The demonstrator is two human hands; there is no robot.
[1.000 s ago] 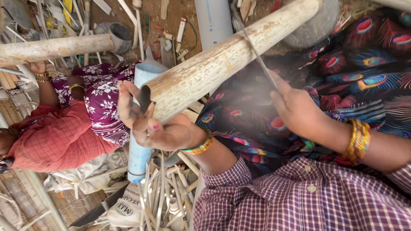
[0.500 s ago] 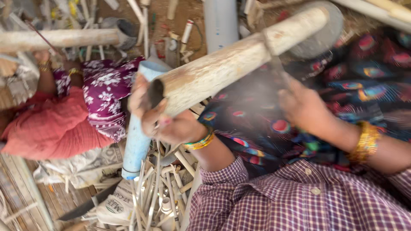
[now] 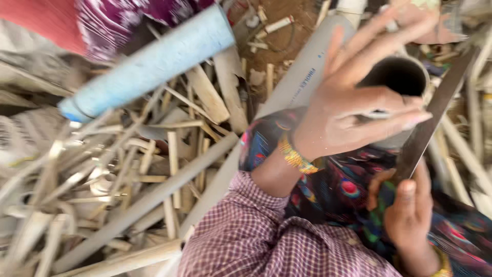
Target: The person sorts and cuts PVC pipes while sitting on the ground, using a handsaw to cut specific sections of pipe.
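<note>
From the head view, the left hand (image 3: 353,102) lies with fingers spread loosely around the open end of a grey pipe (image 3: 397,77). The right hand (image 3: 407,210) is closed around a long dark blade (image 3: 435,115) just beside it, above scattered pipe offcuts (image 3: 154,169).

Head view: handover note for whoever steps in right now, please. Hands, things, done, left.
Left hand: fingers spread over the open end of the grey pipe, thumb across its mouth; a loose grip at most.
Right hand: shut on the lower end of a long flat metal blade, which slants up past the pipe's rim.
Around: light blue pipe lying upper left, pale strips and offcuts heaped on the ground.
Done: many offcuts already lie there.
Left: the picture is blurred; I cannot tell whether the blade touches the pipe.
</note>
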